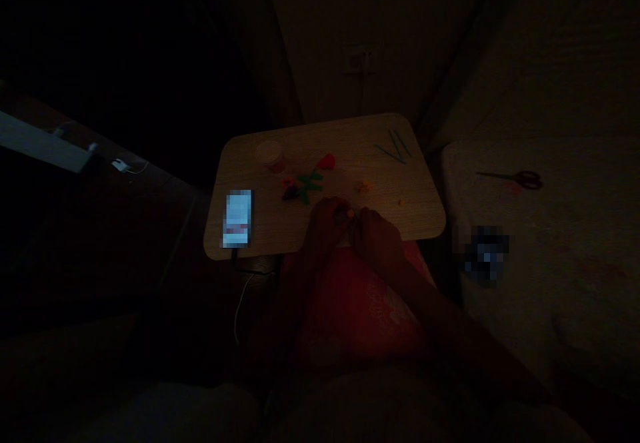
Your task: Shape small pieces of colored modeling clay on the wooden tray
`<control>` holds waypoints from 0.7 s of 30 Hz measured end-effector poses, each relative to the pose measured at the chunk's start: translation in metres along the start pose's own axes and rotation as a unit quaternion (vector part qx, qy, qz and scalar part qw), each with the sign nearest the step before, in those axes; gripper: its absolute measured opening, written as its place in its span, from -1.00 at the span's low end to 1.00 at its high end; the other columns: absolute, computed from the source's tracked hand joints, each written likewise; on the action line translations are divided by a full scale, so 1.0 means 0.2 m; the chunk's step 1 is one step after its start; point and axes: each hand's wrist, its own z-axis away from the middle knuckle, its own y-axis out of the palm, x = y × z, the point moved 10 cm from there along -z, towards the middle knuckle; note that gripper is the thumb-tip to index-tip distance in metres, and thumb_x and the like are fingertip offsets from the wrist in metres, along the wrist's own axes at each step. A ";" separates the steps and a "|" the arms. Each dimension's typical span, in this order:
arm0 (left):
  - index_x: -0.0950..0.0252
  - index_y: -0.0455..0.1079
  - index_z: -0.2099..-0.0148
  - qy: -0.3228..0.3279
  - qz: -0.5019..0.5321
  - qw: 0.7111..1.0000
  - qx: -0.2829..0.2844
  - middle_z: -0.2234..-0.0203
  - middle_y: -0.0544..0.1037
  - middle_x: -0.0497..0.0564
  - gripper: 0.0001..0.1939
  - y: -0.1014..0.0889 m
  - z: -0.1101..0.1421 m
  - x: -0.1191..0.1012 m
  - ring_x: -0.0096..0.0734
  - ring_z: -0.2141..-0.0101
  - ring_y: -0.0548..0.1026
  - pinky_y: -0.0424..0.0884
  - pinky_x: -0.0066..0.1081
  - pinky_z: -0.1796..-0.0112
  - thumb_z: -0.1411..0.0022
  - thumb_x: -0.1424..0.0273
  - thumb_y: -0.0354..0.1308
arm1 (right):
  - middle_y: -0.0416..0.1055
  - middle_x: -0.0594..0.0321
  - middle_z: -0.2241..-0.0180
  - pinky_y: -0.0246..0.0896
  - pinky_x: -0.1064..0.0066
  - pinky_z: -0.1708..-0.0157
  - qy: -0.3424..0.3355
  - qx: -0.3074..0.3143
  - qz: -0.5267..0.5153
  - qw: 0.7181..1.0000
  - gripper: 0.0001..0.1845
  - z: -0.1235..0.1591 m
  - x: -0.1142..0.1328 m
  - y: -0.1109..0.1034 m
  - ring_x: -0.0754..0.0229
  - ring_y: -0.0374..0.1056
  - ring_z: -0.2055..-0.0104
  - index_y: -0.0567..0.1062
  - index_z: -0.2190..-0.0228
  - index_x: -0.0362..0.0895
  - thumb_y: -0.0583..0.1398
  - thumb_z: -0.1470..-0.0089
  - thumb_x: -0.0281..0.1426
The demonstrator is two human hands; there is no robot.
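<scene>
Both hands meet at the near edge of a small wooden table (280, 226) in very dim light. My left hand (329, 220) is closed, and a small yellow-orange piece (351, 213) shows at its fingertips. Beside it my right hand (375, 233) is closed too, fingers pinched close to that piece; what it holds is hidden. Just beyond the hands lie green leaf-like pieces (310, 183), a red piece (327, 162), a dark purple piece (290, 193) and a little pile of yellow-orange bits (364, 186).
A round clear tub (271, 155) stands at the table's back left, and a lit phone (237, 218) with a cable lies at the left. Several thin green sticks (393, 146) lie back right. Scissors (525, 179) rest on a pale surface to the right.
</scene>
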 end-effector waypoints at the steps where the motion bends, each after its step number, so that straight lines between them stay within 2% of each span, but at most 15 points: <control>1: 0.24 0.49 0.12 -0.006 0.005 1.000 -0.002 0.19 0.63 0.04 -0.86 0.00 0.00 0.00 -0.22 0.12 0.56 0.48 -0.21 -0.01 -0.27 0.44 0.33 | 0.55 -0.08 0.09 0.18 0.31 0.31 -0.006 0.003 0.000 1.000 -0.65 0.00 0.01 0.00 0.01 0.51 0.23 0.46 0.00 -0.19 -0.04 -0.45 -0.33; 6: 0.25 0.49 0.16 -0.017 0.025 1.000 0.001 0.25 0.62 0.02 -0.90 0.00 0.00 0.01 -0.28 0.19 0.57 0.50 -0.26 0.07 -0.27 0.47 0.30 | 0.51 -0.08 -0.03 0.22 0.31 0.30 -0.042 0.021 0.011 0.999 -0.66 0.00 0.04 0.02 0.01 0.51 0.18 0.45 -0.06 -0.16 0.01 -0.41 -0.32; 11: 0.25 0.51 0.22 -0.002 0.019 1.000 0.018 0.27 0.62 0.01 -0.95 0.01 -0.01 0.00 -0.28 0.21 0.56 0.51 -0.25 0.07 -0.26 0.48 0.31 | 0.51 -0.10 -0.03 0.24 0.29 0.28 -0.053 0.038 0.025 0.998 -0.62 -0.01 0.05 0.03 0.00 0.51 0.18 0.45 -0.08 -0.18 -0.05 -0.43 -0.36; 15: 0.25 0.55 0.23 0.015 0.022 0.999 0.025 0.25 0.64 0.02 -0.91 0.00 0.00 -0.02 -0.25 0.16 0.57 0.51 -0.21 0.02 -0.25 0.54 0.30 | 0.51 -0.09 -0.01 0.22 0.29 0.31 -0.060 0.050 0.038 0.996 -0.63 -0.01 0.06 0.03 -0.01 0.52 0.19 0.44 -0.10 -0.18 -0.03 -0.41 -0.40; 21: 0.24 0.51 0.20 0.047 0.050 0.997 0.025 0.21 0.62 0.03 -0.89 0.01 0.01 -0.06 -0.27 0.13 0.57 0.51 -0.24 0.00 -0.27 0.56 0.26 | 0.56 -0.06 0.04 0.19 0.29 0.27 -0.020 -0.009 -0.008 1.000 -0.69 0.02 -0.04 -0.02 -0.02 0.51 0.14 0.48 0.01 -0.19 0.02 -0.39 -0.34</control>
